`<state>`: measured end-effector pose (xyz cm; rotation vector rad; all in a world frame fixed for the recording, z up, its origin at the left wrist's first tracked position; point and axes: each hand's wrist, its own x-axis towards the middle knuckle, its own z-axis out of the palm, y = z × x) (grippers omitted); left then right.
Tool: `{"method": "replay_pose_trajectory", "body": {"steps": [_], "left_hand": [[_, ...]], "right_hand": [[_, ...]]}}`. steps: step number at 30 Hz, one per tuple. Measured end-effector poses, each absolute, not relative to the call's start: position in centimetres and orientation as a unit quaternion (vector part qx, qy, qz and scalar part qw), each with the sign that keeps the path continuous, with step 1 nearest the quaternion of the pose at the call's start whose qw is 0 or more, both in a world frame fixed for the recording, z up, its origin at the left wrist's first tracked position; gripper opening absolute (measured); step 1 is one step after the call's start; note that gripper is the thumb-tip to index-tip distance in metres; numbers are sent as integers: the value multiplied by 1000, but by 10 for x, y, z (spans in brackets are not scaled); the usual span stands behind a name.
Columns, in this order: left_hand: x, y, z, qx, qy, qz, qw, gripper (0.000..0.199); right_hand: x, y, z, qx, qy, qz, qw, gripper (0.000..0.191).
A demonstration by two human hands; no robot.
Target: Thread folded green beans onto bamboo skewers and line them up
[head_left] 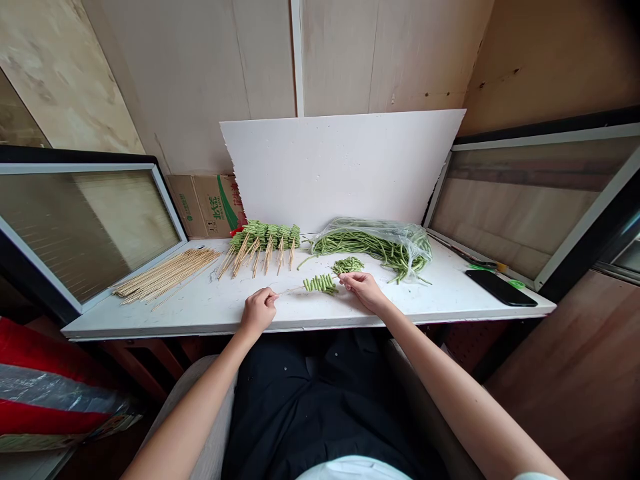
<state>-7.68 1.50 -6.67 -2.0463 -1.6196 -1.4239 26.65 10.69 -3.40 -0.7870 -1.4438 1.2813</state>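
Note:
Closed round the left end of a thin wooden skewer (289,291) is my left hand (259,310). Short pieces of green bean (321,285) sit side by side along the skewer's right part, between my two hands. My right hand (364,291) is pinched at the right end of that row; what its fingertips grip is too small to tell. Just behind it lies a small pile of cut bean pieces (349,266) on the white table (200,313).
Bare skewers (167,273) lie at the left. Loaded bean skewers (267,237) are stacked at the back. Long beans in a clear plastic bag (375,240) lie right of them. A black phone (500,287) rests at the right, and a white board (340,167) stands behind.

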Motion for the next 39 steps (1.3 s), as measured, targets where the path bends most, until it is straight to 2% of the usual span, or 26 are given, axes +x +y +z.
{"method": "replay_pose_trajectory", "body": {"steps": [14, 39], "left_hand": [[-76, 14, -65, -690, -541, -472, 89, 23], [-76, 14, -62, -707, -535, -460, 51, 24]], "right_hand": [[267, 105, -34, -317, -599, 532, 507, 34], [266, 108, -33, -318, -591, 537, 511, 42]]}}
